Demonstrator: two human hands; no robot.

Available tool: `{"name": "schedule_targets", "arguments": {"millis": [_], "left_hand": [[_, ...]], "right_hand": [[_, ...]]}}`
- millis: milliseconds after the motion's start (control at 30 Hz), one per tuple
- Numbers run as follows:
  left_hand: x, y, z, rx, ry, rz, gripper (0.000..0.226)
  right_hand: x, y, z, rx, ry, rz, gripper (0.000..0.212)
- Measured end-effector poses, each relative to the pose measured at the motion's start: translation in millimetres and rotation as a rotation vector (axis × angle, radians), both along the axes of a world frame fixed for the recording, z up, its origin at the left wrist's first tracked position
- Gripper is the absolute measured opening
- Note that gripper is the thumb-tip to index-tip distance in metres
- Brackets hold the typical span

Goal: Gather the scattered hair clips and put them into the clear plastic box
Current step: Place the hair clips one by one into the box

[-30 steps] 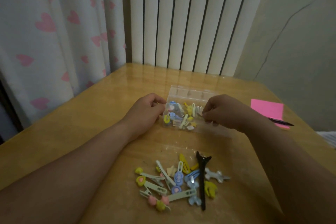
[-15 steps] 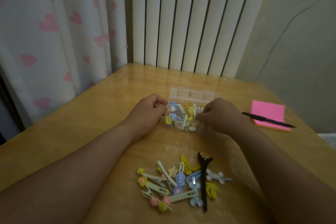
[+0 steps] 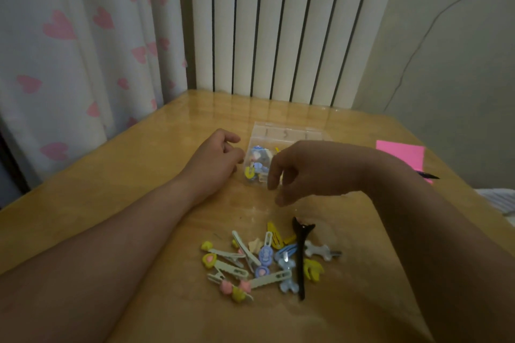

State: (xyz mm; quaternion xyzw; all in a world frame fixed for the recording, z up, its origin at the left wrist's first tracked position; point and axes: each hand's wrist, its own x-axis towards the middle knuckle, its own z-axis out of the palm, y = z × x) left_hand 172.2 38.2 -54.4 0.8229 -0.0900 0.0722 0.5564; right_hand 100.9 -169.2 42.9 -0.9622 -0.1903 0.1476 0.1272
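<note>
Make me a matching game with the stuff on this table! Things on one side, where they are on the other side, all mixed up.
Things:
1. black clip
2. pink pad
3. clear box
4. left hand

Places:
A. far right of the table, with a pen at its edge
B. on the table, just left of the box
C. in the pile of clips nearest the person
D. beyond the pile, with some clips already inside

Pairs: 1-C, 2-A, 3-D, 4-B
</note>
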Motion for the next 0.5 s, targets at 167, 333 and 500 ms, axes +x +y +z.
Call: {"name": "schedule_targets", "arguments": {"millis": [167, 333, 500], "left_hand": [[-0.5, -0.2, 0.0, 0.019, -0.002, 0.000, 0.026], [-2.0, 0.8, 0.4, 0.020, -0.003, -0.005, 0.026], [-2.1, 0.7, -0.2, 0.013, -0.005, -0.015, 0.025]], "right_hand": [[-11.2, 18.2, -9.2, -0.176, 0.149, 0.129, 0.033], [-5.3, 19.9, -20.4, -0.180, 0.112, 0.159, 0.019], [-4.0, 10.6, -16.6, -0.123, 0.056, 0.106, 0.020]]}}
